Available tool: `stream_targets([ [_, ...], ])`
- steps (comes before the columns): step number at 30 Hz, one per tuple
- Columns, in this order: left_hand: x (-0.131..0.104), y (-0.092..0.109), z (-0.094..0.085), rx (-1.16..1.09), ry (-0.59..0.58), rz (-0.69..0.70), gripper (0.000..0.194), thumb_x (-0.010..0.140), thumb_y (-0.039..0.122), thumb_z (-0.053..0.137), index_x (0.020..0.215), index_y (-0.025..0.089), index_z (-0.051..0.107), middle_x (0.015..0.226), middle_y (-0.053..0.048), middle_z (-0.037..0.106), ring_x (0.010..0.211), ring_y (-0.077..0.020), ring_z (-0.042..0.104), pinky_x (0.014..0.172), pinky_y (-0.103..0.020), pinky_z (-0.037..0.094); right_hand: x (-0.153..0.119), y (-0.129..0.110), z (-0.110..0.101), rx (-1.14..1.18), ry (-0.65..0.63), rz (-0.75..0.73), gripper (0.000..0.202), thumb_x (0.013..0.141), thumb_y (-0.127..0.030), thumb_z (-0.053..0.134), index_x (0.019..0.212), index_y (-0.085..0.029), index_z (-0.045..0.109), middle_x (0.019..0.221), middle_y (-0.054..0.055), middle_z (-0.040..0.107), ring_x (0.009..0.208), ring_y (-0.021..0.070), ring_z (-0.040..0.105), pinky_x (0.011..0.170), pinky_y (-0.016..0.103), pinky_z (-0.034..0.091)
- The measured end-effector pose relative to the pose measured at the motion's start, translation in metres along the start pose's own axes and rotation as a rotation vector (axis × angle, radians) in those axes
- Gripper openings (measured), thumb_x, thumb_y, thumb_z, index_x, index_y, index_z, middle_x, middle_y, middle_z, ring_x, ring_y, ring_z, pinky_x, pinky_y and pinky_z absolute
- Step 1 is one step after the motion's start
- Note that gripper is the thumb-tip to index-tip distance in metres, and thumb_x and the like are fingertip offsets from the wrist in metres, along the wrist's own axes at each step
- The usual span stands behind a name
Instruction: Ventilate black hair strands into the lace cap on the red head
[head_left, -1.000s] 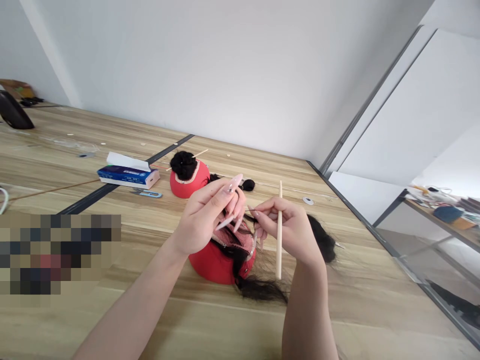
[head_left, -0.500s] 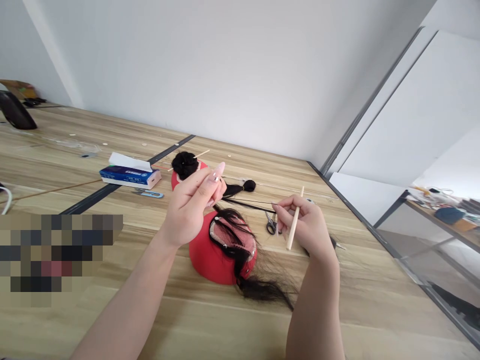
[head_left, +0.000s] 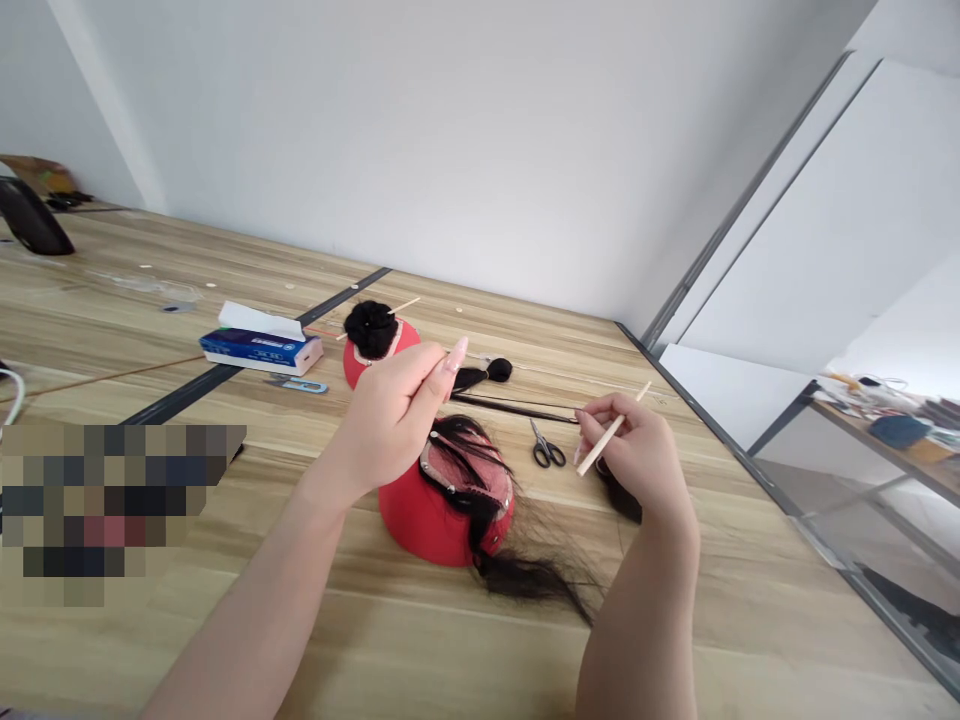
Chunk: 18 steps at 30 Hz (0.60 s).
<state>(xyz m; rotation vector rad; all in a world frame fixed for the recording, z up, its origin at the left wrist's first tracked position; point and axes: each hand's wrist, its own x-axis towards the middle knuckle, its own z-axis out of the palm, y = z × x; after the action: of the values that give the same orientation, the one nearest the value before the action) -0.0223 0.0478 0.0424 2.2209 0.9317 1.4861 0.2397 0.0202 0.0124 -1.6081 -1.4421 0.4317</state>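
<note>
My left hand [head_left: 397, 412] is closed, its thumb pressed on the curled fingers, above a red dome-shaped wig block [head_left: 409, 510]. A lock of black hair [head_left: 517, 405] is stretched from it to the fingertips of my right hand [head_left: 637, 440]. That hand is closed too, with a pale wooden stick [head_left: 615, 428] gripped slantwise; whether the stick has a tip is not visible. On the block a pinkish mesh cap [head_left: 476, 465] is held by pins, with loose black hair [head_left: 525, 575] trailing onto the table. Black-handled scissors [head_left: 548, 447] lie between the hands.
Behind my left hand stands a second red block [head_left: 354, 368] with a black hair bun [head_left: 370, 330] and a stick. A tissue box [head_left: 259, 352] and blue thread snips [head_left: 300, 384] lie to the left. More dark hair [head_left: 621, 495] is beneath my right hand. A wall closes off the back.
My right hand has moved right, drawing the lock of hair out longer between the hands, and the stick has tilted over. My left hand has shifted slightly right. The scissors now show fully.
</note>
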Motion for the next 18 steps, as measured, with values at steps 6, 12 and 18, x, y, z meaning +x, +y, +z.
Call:
stream_targets([
  [6, 0.001, -0.01, -0.004, 0.19, 0.001, -0.009, 0.042, 0.1, 0.035, 0.039, 0.062, 0.019, 0.039, 0.054, 0.004, 0.036, 0.052, -0.0122, 0.031, 0.055, -0.029, 0.024, 0.004, 0.021, -0.011, -0.191, 0.11, 0.043, 0.026, 0.08, -0.041, 0.066, 0.093, -0.018, 0.071, 0.07, 0.007, 0.074, 0.049, 0.0222, 0.066, 0.059, 0.038, 0.052],
  [12, -0.001, -0.01, 0.004, 0.13, -0.167, -0.062, 0.039, 0.1, 0.034, 0.04, 0.064, 0.019, 0.036, 0.06, 0.004, 0.041, 0.057, -0.0116, 0.038, 0.056, -0.027, 0.029, -0.001, 0.004, -0.006, 0.109, -0.061, 0.065, 0.044, 0.074, -0.045, 0.075, 0.108, -0.017, 0.07, 0.107, 0.015, 0.074, 0.058, 0.0226, 0.071, 0.046, 0.034, 0.057],
  [18, -0.003, -0.001, 0.019, -0.01, -0.277, -0.031, 0.033, 0.102, 0.033, 0.035, 0.078, 0.018, 0.053, 0.091, -0.004, 0.058, 0.087, -0.0168, 0.055, 0.079, -0.03, 0.044, -0.013, -0.04, 0.031, 0.4, -0.406, -0.083, 0.049, 0.075, -0.039, 0.077, 0.12, -0.023, 0.066, 0.085, 0.006, 0.077, 0.057, 0.0213, 0.072, 0.046, 0.03, 0.058],
])
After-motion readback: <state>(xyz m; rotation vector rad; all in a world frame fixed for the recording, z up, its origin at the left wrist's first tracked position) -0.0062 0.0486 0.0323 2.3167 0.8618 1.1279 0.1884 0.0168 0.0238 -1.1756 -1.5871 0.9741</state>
